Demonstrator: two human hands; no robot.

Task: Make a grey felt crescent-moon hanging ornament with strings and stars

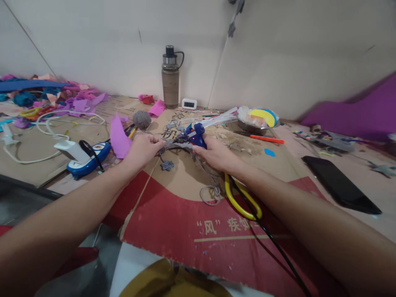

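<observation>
My right hand (216, 154) grips a blue glue gun (194, 135), its nozzle pointing left at a grey felt piece (176, 143). My left hand (142, 149) pinches the left end of that grey piece, holding it just above the cardboard sheet (185, 181). A small grey felt flower (167, 165) lies below the hands. The gun's black cord (266, 235) trails toward me under my right forearm. Yellow-handled scissors (241, 202) and a loop of grey yarn (212, 192) lie beside my right wrist.
A grey yarn ball (142, 119), purple felt sheet (119, 138), blue-white power strip (88, 159), water bottle (170, 78), small clock (189, 103), metal bowl (258, 119), orange tool (267, 139) and black phone (338, 183) surround the work. Felt scraps (46, 99) pile at left.
</observation>
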